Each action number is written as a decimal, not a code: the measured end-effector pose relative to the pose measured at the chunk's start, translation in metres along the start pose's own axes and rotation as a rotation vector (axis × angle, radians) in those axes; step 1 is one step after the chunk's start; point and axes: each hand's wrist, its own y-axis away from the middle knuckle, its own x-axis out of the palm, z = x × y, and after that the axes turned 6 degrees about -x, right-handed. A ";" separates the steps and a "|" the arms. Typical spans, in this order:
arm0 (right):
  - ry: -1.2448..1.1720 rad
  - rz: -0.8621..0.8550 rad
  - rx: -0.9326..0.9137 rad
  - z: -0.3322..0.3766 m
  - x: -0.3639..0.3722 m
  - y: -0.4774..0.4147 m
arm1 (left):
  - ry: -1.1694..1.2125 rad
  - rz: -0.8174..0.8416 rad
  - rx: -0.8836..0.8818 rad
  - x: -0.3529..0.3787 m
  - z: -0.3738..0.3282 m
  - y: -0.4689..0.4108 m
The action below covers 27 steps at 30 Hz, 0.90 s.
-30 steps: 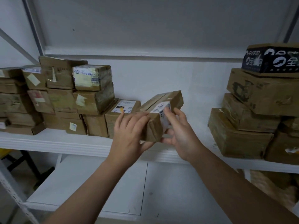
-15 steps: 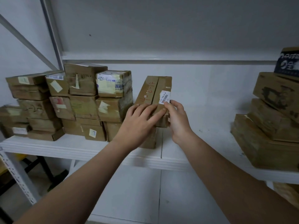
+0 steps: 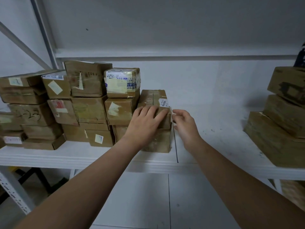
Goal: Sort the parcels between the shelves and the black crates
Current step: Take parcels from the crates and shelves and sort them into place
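Note:
A brown cardboard parcel (image 3: 152,98) with a small barcode label lies flat on top of another brown box (image 3: 158,140) on the white shelf (image 3: 82,156), at the right end of the left stack of parcels. My left hand (image 3: 145,123) rests flat on the parcel's near edge, fingers spread. Just right of the parcel, my right hand (image 3: 184,123) hovers with its fingers apart, holding nothing and not touching the parcel.
The left stack (image 3: 79,103) holds several brown boxes, one with a white printed label (image 3: 122,81). A second pile of larger boxes (image 3: 283,123) sits at the shelf's right end. A bare stretch of shelf (image 3: 214,129) lies between them. A lower shelf (image 3: 148,199) is below.
The parcel was held tilted in both hands, then came down flat onto the box at the stack's right end. My right hand has let go and drawn slightly right.

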 end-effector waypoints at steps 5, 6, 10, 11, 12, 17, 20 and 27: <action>0.053 -0.007 -0.024 -0.004 -0.001 -0.002 | 0.031 -0.020 0.035 0.000 0.004 0.000; 0.068 -0.009 -0.032 -0.005 -0.001 -0.002 | 0.048 -0.029 0.037 -0.001 0.004 0.000; 0.175 -0.042 -0.059 -0.007 -0.008 -0.004 | 0.105 -0.035 0.055 -0.006 0.002 -0.005; 0.211 -0.047 -0.073 -0.005 -0.012 -0.004 | 0.116 -0.041 0.058 -0.008 0.000 -0.008; 0.254 -0.050 -0.101 -0.003 -0.017 -0.004 | 0.122 -0.052 0.063 -0.010 -0.001 -0.012; 0.617 -0.128 -0.359 0.028 -0.072 -0.005 | 0.143 -0.107 0.138 -0.028 -0.017 -0.053; 0.774 -0.207 -0.456 0.059 -0.112 -0.002 | 0.200 -0.113 0.188 -0.039 -0.042 -0.084; 1.006 -0.402 -0.600 0.113 -0.202 0.022 | 0.418 -0.132 0.264 -0.070 -0.125 -0.119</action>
